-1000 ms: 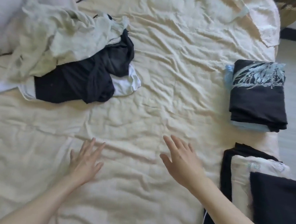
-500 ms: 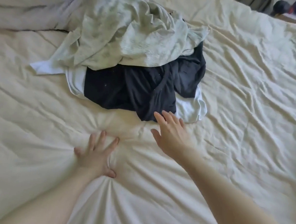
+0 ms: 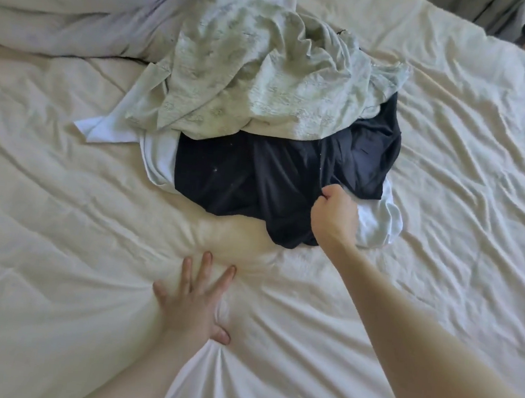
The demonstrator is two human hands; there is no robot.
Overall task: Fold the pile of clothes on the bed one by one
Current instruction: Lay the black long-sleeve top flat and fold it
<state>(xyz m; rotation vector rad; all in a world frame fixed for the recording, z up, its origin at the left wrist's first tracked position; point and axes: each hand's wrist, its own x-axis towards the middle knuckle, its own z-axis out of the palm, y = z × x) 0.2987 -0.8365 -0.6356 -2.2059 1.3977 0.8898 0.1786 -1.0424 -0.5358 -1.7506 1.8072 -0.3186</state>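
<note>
- Bed (image 3: 448, 191): cream sheet, creased all over, fills the view. Pale pillows or bedding bunched at far left.
- Pile (image 3: 261, 128): sits far of centre on the sheet. Three layers show.
- Green top (image 3: 260, 80): pale, printed, crumpled; lies uppermost, covers the far half of the pile.
- Dark garment (image 3: 256, 182): black or navy, under the green top; its near edge spills onto the sheet.
- White garment (image 3: 381, 220): lowest layer; shows at the right near edge and the left side of the pile.
- Right hand (image 3: 334, 218): closed in a fist on a fold of the dark garment at the pile's near right edge. Fingertips hidden; grip looks like a pinch of cloth.
- Left hand (image 3: 195, 301): flat on the sheet, near side of the pile, fingers spread, holding nothing. Sheet puckers around it, so it presses down.
- Handling, judged: all pieces thin, limp, light; no stiffness, will drape and drag. The dark garment is pinned under the green top, so a pull may tow the top along. Better hold: a hem or shoulder seam, lifted clear before spreading.
</note>
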